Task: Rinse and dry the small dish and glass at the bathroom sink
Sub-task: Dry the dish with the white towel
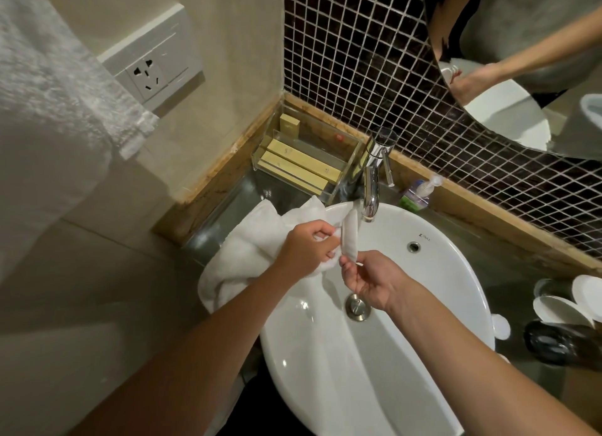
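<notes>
A small white dish (350, 237) stands on edge above the white sink (439, 272), just in front of the chrome faucet (371, 188). My right hand (368, 281) pinches its lower rim from below. My left hand (308, 248) grips a white towel (247, 253) and presses a fold of it against the dish's left face. The towel trails over the sink's left rim onto the counter. A dark glass (558, 342) lies on the counter at the far right. No water runs from the faucet.
A clear acrylic tray (306, 162) with yellow toiletry boxes sits left of the faucet. A small soap bottle (418, 193) stands at the faucet's right. White saucers and lids (563, 308) sit at the right. A hanging towel (49, 110) and a wall socket (153, 70) fill the left.
</notes>
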Demonstrator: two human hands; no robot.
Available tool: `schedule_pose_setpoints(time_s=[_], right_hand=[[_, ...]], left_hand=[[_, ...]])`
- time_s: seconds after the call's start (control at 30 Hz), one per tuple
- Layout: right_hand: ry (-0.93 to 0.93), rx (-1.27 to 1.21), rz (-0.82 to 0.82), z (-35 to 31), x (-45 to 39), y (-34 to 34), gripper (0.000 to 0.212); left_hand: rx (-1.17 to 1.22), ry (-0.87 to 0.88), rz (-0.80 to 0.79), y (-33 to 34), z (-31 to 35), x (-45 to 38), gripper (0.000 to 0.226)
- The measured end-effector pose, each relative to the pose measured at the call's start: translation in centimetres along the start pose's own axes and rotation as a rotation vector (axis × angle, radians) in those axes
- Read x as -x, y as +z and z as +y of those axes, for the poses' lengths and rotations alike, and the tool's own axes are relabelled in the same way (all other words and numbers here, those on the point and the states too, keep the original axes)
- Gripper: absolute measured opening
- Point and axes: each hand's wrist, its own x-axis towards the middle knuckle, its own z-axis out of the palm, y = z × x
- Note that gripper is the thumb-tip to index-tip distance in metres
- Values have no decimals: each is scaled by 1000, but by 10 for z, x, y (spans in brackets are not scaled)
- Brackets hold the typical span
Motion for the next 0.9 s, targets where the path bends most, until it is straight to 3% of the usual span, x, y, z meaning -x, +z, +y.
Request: schedule_pose_setpoints(time_s=[0.2,0.3,0.6,0.7,0.9], right_hand=[[-29,100,11,9,-1,4,7],[-112,147,42,9,-1,7,13],[-247,270,52,3,5,32,20],[-256,292,37,4,5,37,18],[-312,409,87,8,-1,43,21]], left_hand=[[96,-101,86,-12,0,-4,5],[17,-88,170,-22,4,-10,5],[-119,171,644,-90,44,-26,4],[-304,272,610,-101,39,-22,3],[-796,264,318,-99,-11,-12,15]])
